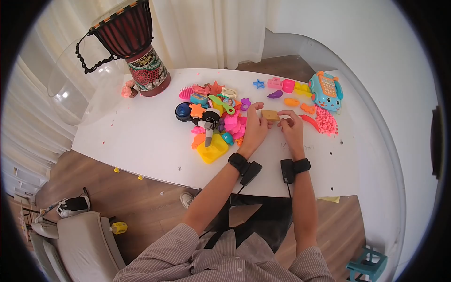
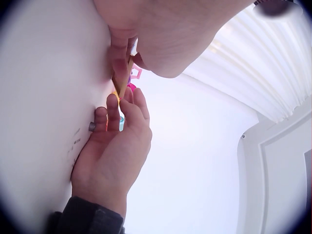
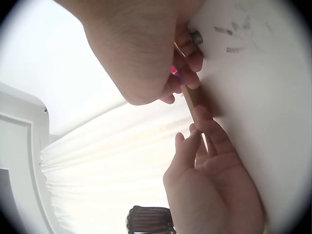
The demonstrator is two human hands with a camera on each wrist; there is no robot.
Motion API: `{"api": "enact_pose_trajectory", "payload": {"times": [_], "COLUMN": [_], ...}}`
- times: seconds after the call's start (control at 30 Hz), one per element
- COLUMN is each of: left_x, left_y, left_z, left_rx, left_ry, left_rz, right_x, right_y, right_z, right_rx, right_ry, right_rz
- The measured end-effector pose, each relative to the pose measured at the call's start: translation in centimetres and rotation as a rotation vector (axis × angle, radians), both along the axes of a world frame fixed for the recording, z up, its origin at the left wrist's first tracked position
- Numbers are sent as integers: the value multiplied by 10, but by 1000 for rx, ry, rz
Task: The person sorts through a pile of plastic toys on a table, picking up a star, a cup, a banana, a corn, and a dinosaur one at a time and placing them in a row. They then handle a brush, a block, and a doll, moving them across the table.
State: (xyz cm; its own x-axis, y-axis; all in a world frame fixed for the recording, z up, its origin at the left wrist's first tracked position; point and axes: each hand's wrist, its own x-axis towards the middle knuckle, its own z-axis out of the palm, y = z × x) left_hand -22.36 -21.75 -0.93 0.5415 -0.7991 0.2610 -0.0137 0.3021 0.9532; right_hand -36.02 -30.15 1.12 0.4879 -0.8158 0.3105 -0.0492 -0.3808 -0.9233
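Note:
A thin tan rectangular block (image 1: 269, 115) is held level just above the white table, between both hands. My left hand (image 1: 256, 129) pinches its left end with thumb and fingers; the right wrist view shows these left fingers (image 3: 207, 114) on the block's edge. At the other end, my right hand (image 1: 293, 134) has its fingertips on the block, fingers bent. In the left wrist view the right hand (image 2: 114, 156) is palm side toward the camera, its fingertips right at the block's edge. The block's broad face is mostly hidden in both wrist views.
Left of the hands lies a pile of colourful toys with a yellow tray (image 1: 213, 149). Behind on the right are a blue toy telephone (image 1: 326, 91), pink beads (image 1: 327, 122), a red toy chili (image 1: 310, 123) and a purple toy eggplant (image 1: 275, 94). A drum (image 1: 145, 66) stands back left.

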Motion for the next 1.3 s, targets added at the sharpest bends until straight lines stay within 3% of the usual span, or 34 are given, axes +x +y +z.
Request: {"api": "enact_pose_trajectory", "payload": {"times": [0.37,1.07,1.3], "left_x": [1,0,1], "left_y": [1,0,0], "left_z": [1,0,1], "left_rx": [18,47,69], "left_ry": [-22,-75,-110], "left_rz": [1,7,-14], "right_x": [0,1,0], "right_y": [-2,-6,-1], "right_z": [-2,-11,-13], "right_rx": [5,7,-157], "right_ry": [47,-35,-66], "right_rz": [34,-100,-206]}}
